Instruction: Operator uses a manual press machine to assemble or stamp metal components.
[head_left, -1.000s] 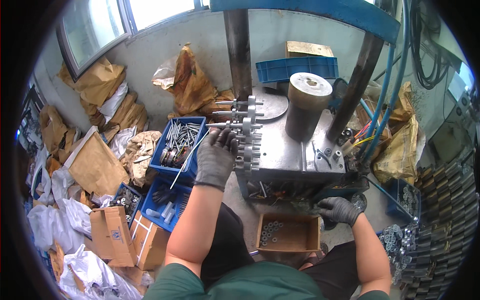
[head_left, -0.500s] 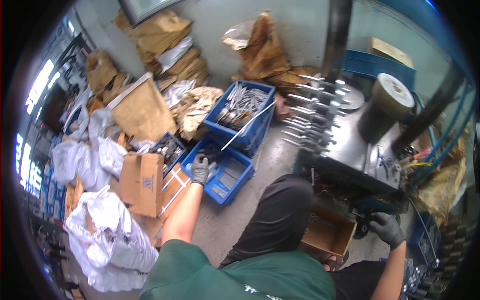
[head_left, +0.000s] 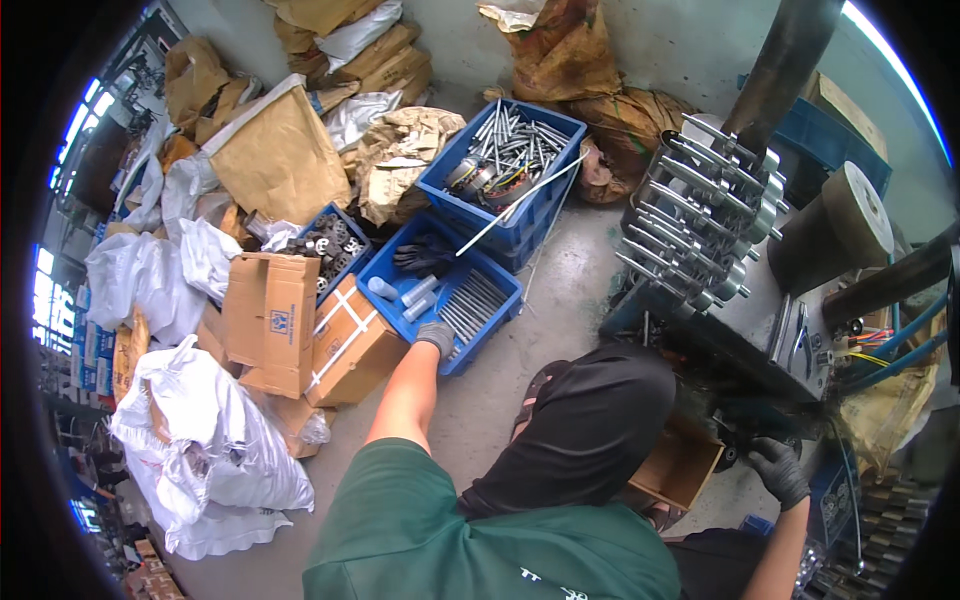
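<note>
My left hand [head_left: 437,337], in a grey glove, reaches over the near side of a blue bin [head_left: 372,268]. It is at the near ends of a row of metal rods [head_left: 474,304]; its fingertips are too unclear to show a grip. Light-coloured cylinders [head_left: 418,297] and a dark glove [head_left: 424,256] lie in the same bin. On the far right my right hand [head_left: 780,472], also gloved, is held low beside a black round part [head_left: 727,456]. Its fingers look loosely stretched, and I see nothing held in them.
Behind stands a blue crate [head_left: 570,125] of metal shafts with a pale stick [head_left: 515,208] across it. Cardboard boxes [head_left: 270,320] and a white sack [head_left: 205,450] lie left. A machine table [head_left: 775,350] carries rows of shafts [head_left: 700,215]. An open wooden box [head_left: 680,462] sits beside my knee.
My left hand has moved from the bin's left part, near the dark glove, to the near ends of the rods. The view has shifted; my right hand stays near the black round part.
</note>
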